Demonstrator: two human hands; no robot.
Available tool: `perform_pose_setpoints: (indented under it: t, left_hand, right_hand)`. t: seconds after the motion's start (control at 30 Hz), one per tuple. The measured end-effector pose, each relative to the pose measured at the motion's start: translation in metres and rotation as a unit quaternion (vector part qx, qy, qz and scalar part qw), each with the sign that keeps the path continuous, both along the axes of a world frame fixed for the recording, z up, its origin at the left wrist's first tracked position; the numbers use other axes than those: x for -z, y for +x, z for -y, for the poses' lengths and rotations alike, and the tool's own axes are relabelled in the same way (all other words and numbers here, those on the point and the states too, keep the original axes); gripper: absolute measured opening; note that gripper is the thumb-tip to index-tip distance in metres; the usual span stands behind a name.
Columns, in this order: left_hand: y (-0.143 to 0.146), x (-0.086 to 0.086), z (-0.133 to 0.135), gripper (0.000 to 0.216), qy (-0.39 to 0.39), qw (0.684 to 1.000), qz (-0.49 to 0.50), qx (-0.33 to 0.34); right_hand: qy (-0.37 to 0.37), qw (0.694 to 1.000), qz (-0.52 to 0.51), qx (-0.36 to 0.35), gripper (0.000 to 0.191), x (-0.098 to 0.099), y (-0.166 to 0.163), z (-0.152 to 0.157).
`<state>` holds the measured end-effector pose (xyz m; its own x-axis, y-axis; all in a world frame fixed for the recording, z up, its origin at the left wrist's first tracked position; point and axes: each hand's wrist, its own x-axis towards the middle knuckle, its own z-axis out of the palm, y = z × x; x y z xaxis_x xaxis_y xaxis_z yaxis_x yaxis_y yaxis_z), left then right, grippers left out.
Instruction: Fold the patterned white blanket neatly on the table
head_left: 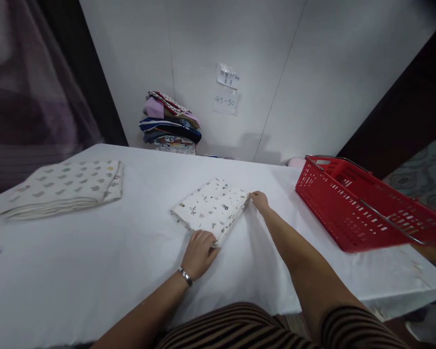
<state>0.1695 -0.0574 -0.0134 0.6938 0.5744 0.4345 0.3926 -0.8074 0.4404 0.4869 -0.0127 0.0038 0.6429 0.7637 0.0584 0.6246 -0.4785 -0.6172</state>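
The folded printed cloth lies on the white-covered worktop, left of the red basket and well apart from it. Its layers look loosely stacked along the edge facing the basket, so a tug on the top ply alone would likely shear them out of line.

Of the two hands, the right is the one nearer the basket and pinches the cloth's corner on that side. If that pinch misses the lower plies, the corner could fan open. The left hand, farther from the basket, lays its fingers over the near corner, its thumb at the edge; whether it grips or only presses, I cannot tell. Pressing while the right hand pulls could skew the fold or ruck the worktop's cover, which is already creased on the basket's side of the cloth.

The right forearm runs between cloth and basket; an outward elbow could knock the basket, whose right end seems to reach the worktop's edge. Far left of the basket, the grey-patterned cloth looks well clear of both arms, so disturbing it seems unlikely.
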Motion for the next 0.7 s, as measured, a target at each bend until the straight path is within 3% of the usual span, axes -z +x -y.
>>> perform_pose_setpoints:
  t: [0.1, 0.23, 0.4, 0.53, 0.6, 0.7]
  left_hand:
    - [0.002, 0.0, 0.001, 0.005, 0.001, 1.0, -0.006, -0.008]
    - [0.002, 0.0, 0.001, 0.004, 0.009, 1.0, -0.007, -0.001]
    - [0.003, 0.002, 0.002, 0.005, 0.013, 0.999, -0.025, 0.017]
    - [0.004, 0.003, 0.004, 0.007, 0.013, 0.999, -0.035, 0.021]
    - [0.004, 0.005, 0.005, 0.008, 0.013, 0.999, -0.031, 0.02]
    - [0.006, 0.007, 0.007, 0.01, 0.011, 1.0, -0.024, 0.016]
  right_hand:
    - [-0.041, 0.999, -0.014, 0.016, 0.035, 0.0, 0.008, -0.012]
    - [-0.077, 0.997, -0.001, 0.019, 0.025, 0.003, 0.005, -0.023]
    - [-0.094, 0.994, 0.048, 0.011, 0.024, 0.003, -0.002, -0.018]
    - [-0.11, 0.99, 0.085, -0.025, 0.029, -0.008, -0.009, -0.014]
    - [-0.08, 0.986, 0.129, -0.067, 0.036, -0.012, -0.025, -0.014]
    - [0.006, 0.95, 0.201, -0.238, 0.043, -0.008, -0.07, -0.007]
